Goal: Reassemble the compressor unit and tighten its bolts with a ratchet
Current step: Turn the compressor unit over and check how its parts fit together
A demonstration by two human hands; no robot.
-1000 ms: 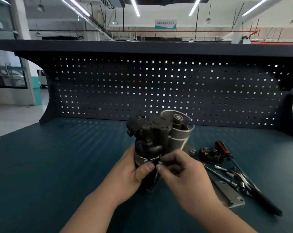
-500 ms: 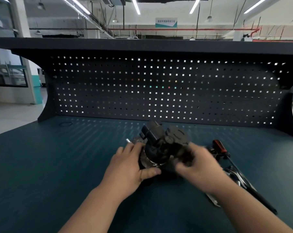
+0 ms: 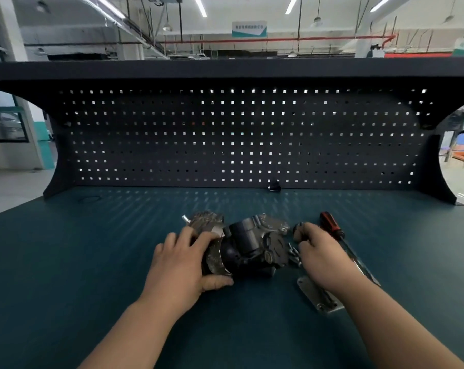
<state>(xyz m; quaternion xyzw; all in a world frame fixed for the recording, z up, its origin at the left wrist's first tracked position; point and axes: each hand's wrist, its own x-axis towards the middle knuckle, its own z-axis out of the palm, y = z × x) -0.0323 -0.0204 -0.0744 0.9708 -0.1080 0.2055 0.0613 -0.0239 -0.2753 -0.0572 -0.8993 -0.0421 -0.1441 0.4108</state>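
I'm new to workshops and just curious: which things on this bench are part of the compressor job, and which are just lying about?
In the job: compressor unit, gripped by the left hand; loose bolts beside the right hand; metal plate, probably.
Lying about: red-handled screwdriver; small black piece below the pegboard; thin ring at far left.

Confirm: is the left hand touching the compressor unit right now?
Touching. The head view shows the left hand gripping the left end of the compressor unit, its fingers curled over the top and its thumb underneath.
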